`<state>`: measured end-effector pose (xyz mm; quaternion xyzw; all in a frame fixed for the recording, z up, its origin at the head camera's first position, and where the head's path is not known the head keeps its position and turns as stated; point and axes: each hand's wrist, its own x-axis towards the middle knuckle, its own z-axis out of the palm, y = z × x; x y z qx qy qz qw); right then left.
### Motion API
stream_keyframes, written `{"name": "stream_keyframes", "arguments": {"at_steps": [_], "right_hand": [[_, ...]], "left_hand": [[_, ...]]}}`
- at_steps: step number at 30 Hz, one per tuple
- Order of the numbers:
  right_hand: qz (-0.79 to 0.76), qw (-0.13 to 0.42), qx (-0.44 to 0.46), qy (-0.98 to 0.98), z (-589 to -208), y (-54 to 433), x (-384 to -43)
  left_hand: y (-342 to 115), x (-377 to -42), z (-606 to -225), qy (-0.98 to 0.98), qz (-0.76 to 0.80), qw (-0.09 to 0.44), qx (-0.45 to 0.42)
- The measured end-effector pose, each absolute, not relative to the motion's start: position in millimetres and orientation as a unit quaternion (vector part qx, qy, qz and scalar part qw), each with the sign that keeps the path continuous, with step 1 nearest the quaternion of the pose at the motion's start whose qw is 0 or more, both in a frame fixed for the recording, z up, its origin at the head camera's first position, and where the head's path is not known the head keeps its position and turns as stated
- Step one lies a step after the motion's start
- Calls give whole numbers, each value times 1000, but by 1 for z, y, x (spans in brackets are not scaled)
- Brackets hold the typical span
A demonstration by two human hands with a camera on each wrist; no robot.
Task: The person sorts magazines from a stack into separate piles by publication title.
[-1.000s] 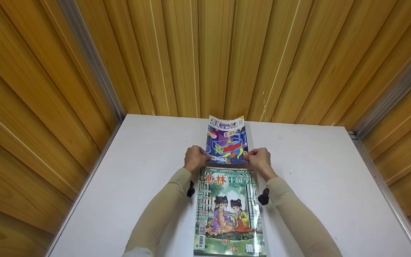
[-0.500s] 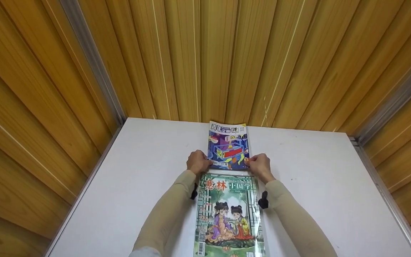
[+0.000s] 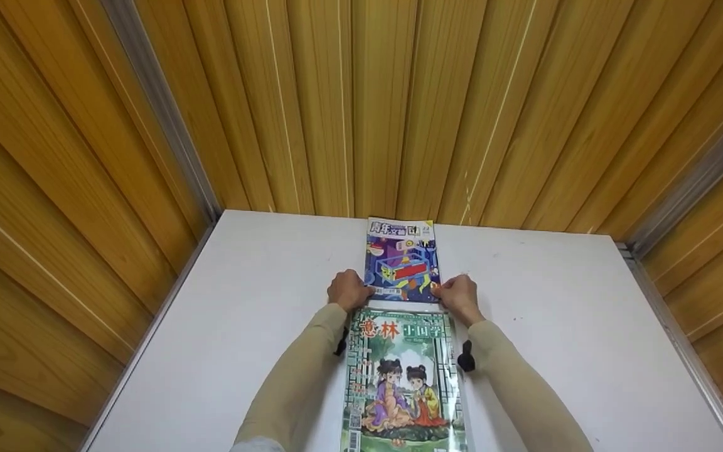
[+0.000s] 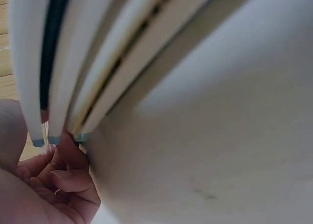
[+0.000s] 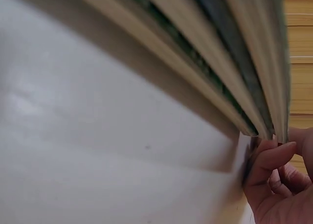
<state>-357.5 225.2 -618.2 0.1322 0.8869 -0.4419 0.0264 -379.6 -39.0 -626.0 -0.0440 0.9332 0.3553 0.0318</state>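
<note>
A purple-blue magazine [image 3: 402, 260] lies at the far edge of the table in the head view. At its near left corner my left hand [image 3: 347, 290] pinches it, thumb on the cover. My right hand [image 3: 459, 295] does the same at the near right corner. Closer to me is a stack topped by a green-covered magazine [image 3: 402, 376] with two cartoon figures. The left wrist view shows the page edges of several stacked magazines [image 4: 112, 53], with curled fingers [image 4: 73, 182] beyond them. Fingers [image 5: 269, 170] also show past the stack in the right wrist view.
The white table [image 3: 261, 270] extends to both sides of the magazines. Wood-patterned wall panels [image 3: 374, 107] stand at the back and sides, close behind the purple-blue magazine. A metal rail [image 3: 154, 314] runs along the table's left edge.
The purple-blue magazine's far end was bent up and now looks flatter on the table. Both hands still pinch its near corners. The whole head view has shifted slightly downward.
</note>
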Motion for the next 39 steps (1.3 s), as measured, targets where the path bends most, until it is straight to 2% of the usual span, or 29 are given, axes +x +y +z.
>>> {"name": "stream_keyframes", "arguments": {"at_steps": [10,14,18,23,31,39], "right_hand": [[-412,17,118,903,-616,226,-354],[-412,21,121,903,-610,233,-351],[-419,5,109,901,-606,237,-343],[-449,-32,85,889,-598,241,-324],[-460,-66,66,883,-583,243,-278],[-452,-59,61,888,-582,241,-219]], "left_hand": [[-46,-369,-621,940,340,17,-14],[-56,-380,-641,936,352,-4,-7],[-64,-376,-647,930,366,-17,-7],[-62,-349,-611,923,385,-4,-16],[-62,-322,-580,917,398,-31,-8],[-71,-260,-570,908,413,-63,40]]}}
